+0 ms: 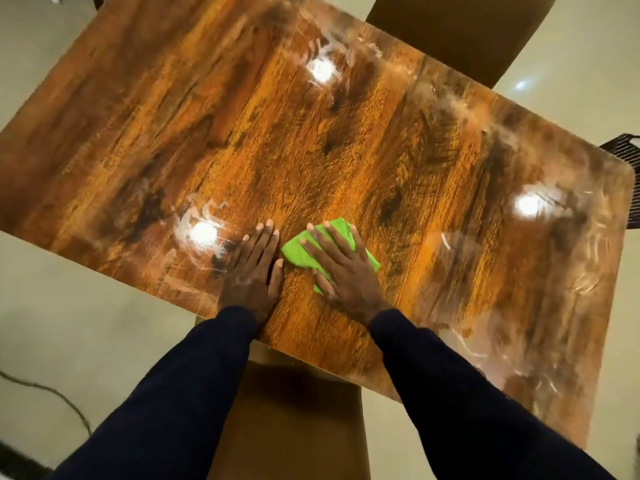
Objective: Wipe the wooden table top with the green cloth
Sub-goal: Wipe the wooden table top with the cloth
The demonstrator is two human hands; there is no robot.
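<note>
Navy sleeves [166, 410] enter at 6 o'clock, one on each side of a brown chair [294, 427] whose top meets the near table edge. Pale floor [69, 323] lies to either side. A thin cable [45, 389] trails across it at 8 o'clock.

Left hand [254, 271]: flat, palm down on bare wood, fingers straight and close together, nothing held.

Right hand [341, 271]: flat, palm down, fingers straight and spread, pressing on the green cloth [298, 252] without gripping it.

The cloth is bunched and lies on the wooden table top [346, 150] close to the near edge, at roughly 6 o'clock from the table's centre. It shows past the right fingertips toward 12 o'clock and out toward 9 o'clock, into the gap between the hands. The left thumb tip sits just beside the cloth's corner; I cannot tell whether they touch.

The table surface is glossy, with orange-brown grain and dark knots. Three bright lamp reflections show on it:
- one at 9 o'clock from the left hand [202, 233]
- one at 12 o'clock [322, 69]
- one at 3 o'clock [528, 204]

Whitish swirled smears [585, 285] ring each reflection and cover the table's end from 3 to 5 o'clock.

A second brown chair [450, 32] stands beyond the far edge at 1 o'clock. A black slatted object [628, 147] is cut off by the frame at 3 o'clock.
</note>
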